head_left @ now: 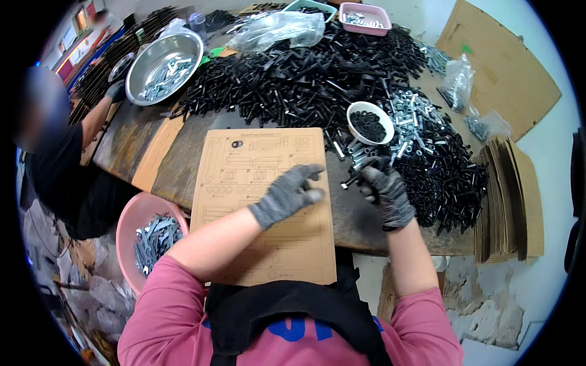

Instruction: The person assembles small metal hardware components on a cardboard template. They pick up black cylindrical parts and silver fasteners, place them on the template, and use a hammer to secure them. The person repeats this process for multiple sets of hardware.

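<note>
A brown cardboard sheet [268, 244], printed with outlines of fasteners, lies in front of me. My left hand [284, 198], in a grey knit glove, hovers over its right part, fingers apart and nothing in them. One small dark ring-shaped piece [237, 144] rests near the sheet's upper left. To the right of the sheet, my gloved right hand [387, 195] has its fingers closed on a short dark bolt [348, 182] with a shiny end. Beside that hand lie a heap of small black bolts [445, 189] and silver sleeve-like pieces [415, 116].
A white bowl of black rings [367, 143] sits beyond my right hand. Black bolts [281, 79] cover the back. At left are a steel basin [194, 46], a pink tub [125, 235] and a co-worker's gloved hand [116, 91]. Cardboard sheets [528, 201] stand at right.
</note>
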`<state>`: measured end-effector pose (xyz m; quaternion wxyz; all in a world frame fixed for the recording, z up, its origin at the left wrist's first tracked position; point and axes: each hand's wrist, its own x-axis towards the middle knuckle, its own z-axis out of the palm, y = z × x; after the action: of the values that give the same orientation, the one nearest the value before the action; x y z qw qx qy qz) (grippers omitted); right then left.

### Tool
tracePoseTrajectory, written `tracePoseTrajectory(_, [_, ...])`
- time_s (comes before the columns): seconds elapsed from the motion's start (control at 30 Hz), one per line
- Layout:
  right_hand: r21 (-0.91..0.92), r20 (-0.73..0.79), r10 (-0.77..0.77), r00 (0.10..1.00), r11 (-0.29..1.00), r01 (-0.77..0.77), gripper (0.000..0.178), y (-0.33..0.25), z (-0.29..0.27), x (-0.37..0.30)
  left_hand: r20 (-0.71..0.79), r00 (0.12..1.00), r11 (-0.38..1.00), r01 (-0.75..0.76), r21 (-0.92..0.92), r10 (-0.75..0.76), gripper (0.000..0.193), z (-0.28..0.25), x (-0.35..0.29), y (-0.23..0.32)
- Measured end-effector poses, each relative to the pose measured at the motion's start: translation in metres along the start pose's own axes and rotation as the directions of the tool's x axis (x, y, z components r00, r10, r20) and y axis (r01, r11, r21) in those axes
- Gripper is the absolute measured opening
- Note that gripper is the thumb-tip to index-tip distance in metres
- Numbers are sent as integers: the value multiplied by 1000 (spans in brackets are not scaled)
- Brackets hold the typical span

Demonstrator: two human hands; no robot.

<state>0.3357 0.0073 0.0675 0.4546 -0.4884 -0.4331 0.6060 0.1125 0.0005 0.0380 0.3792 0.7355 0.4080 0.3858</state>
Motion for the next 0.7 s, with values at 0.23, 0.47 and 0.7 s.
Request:
tracePoseTrajectory(0.23, [-257,132,36,991,966,-1,37,22,56,19,-27,986,980,167,108,-165,24,-30,2,-32])
tracePoseTrajectory(0.47, [-892,449,-111,887,13,453,32,49,93,53,-32,996,794,83,602,-80,19,-63,7,-88])
tracePoseTrajectory(0.7, [-832,550,-239,800,-84,548,19,67,101,37,122,977,838,83,540,-175,27,-65,12,-66])
